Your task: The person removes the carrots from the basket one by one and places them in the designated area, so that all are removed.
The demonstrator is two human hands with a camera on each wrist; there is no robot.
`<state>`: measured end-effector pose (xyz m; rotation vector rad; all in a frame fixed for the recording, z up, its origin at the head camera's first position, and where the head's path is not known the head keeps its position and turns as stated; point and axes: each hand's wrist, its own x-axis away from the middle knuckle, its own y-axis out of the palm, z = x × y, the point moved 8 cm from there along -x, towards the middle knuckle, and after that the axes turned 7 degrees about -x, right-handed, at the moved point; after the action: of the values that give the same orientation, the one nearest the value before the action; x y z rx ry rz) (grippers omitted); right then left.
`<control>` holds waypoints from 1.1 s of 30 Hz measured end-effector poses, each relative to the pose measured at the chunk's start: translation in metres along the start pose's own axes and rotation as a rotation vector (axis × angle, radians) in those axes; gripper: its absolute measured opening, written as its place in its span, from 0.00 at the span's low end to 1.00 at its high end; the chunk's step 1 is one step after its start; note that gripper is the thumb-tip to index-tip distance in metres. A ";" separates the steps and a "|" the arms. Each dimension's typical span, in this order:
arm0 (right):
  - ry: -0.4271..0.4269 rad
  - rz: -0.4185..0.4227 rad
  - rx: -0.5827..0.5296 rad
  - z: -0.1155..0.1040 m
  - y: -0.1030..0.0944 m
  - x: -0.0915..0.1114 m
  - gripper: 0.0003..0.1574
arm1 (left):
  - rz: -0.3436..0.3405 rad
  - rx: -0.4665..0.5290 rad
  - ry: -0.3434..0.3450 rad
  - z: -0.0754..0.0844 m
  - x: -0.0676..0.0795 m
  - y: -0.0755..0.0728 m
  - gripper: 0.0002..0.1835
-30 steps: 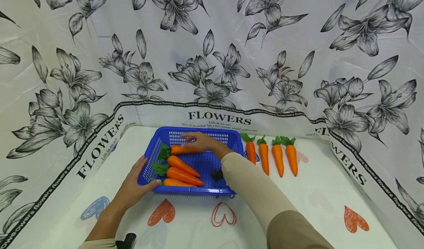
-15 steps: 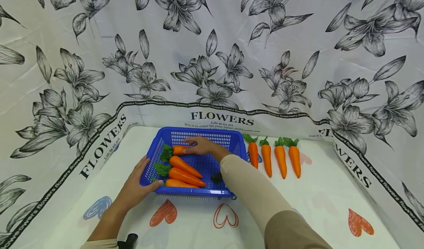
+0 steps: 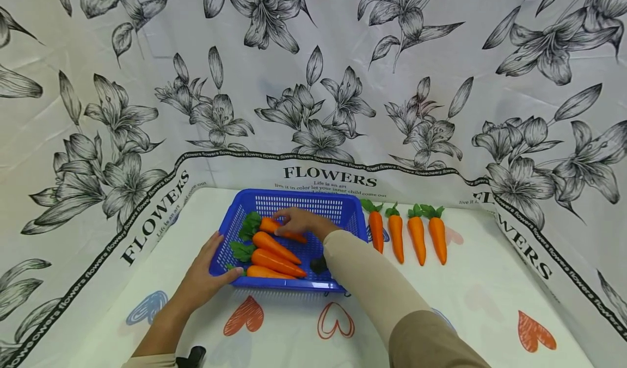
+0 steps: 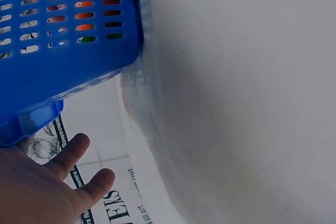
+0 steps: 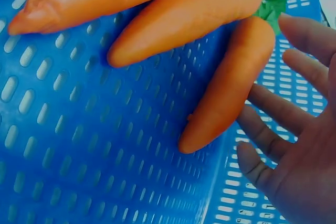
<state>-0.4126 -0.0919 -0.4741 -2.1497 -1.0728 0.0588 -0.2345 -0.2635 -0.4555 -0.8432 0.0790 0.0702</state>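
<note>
Surface (image 3: 490, 341): white, printed with red hearts (image 3: 244, 316) and a blue heart (image 3: 147, 307).
Sleeves: beige on both arms, the right sleeve (image 3: 372, 281) crossing the basket's near right side.
Left grip (image 3: 203, 273): bare hand at the basket's near left corner, thumb over the rim, visible fingers extended rather than curled.
Blue basket (image 3: 289, 284): perforated, upright, the carrots inside leafy end left.
Dark object (image 3: 318, 265): beside the right sleeve, too unclear to identify.
Three nearer carrots (image 3: 278, 263): lying side by side in the basket's left half.
Far carrot (image 5: 231, 87): behind those three, on the basket floor.
Right grip (image 3: 297, 220): fingers spread and unclosed, fingertips against the far carrot's side.
Row of four carrots (image 3: 396, 237): right of the basket, on the surface, leaves away from the person.
Backdrop (image 3: 313, 112): pale hanging cloth, black lilies, "FLOWERS" lettering.
</note>
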 end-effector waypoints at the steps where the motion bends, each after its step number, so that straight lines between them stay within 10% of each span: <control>1: 0.003 -0.005 -0.010 0.000 0.001 0.000 0.29 | 0.000 0.000 0.000 0.000 0.000 0.000 0.52; 33: 0.126 0.042 -0.031 0.003 0.010 0.003 0.39 | 0.003 -0.018 -0.017 -0.001 0.001 0.001 0.52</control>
<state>-0.4051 -0.0912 -0.4817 -2.1732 -0.9622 -0.0739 -0.2341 -0.2637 -0.4576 -0.8607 0.0634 0.0809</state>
